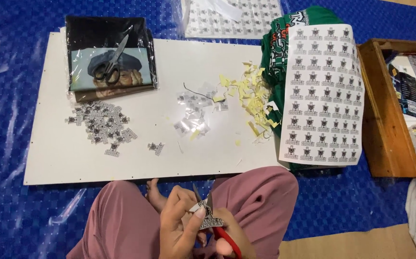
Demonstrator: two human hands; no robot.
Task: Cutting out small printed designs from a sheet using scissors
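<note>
Left hand: the person's left hand (181, 223) is curled around a small cut-out sticker with a black-and-white emblem (207, 216), thumb on its face, fingers behind it.
Right hand: the right hand (229, 240) is clenched through the handles of a pair of red-handled scissors (217, 225); the hand is partly cut off by the lower edge of the view.
Scissor blades: the dark tips rise just above the sticker and stand slightly parted (how far they bite into the paper cannot be told).
Sticker appearance: pale backing, dark crest-shaped figure above a band of lettering, edges trimmed close to the print.
Sticker location: held over the lap, between the knees in pink trousers (121, 220), just in front of the near edge of the white rectangular board (59, 163).
Board, left: a loose pile of cut emblem stickers (100, 125), with two strays beside it.
Board, centre: clear plastic scraps (193, 117) and a scatter of yellow paper offcuts (248, 96).
Board, far left: a second pair of grey-handled scissors (109, 64) resting on a plastic-wrapped dark folded garment (109, 55).
Right side: an uncut sheet of printed emblem stickers (323, 96) draped over a stack of green folded garments (277, 52).
Floor: blue plastic tarpaulin (6, 96); a low wooden tray (385, 115) stands to the right.
</note>
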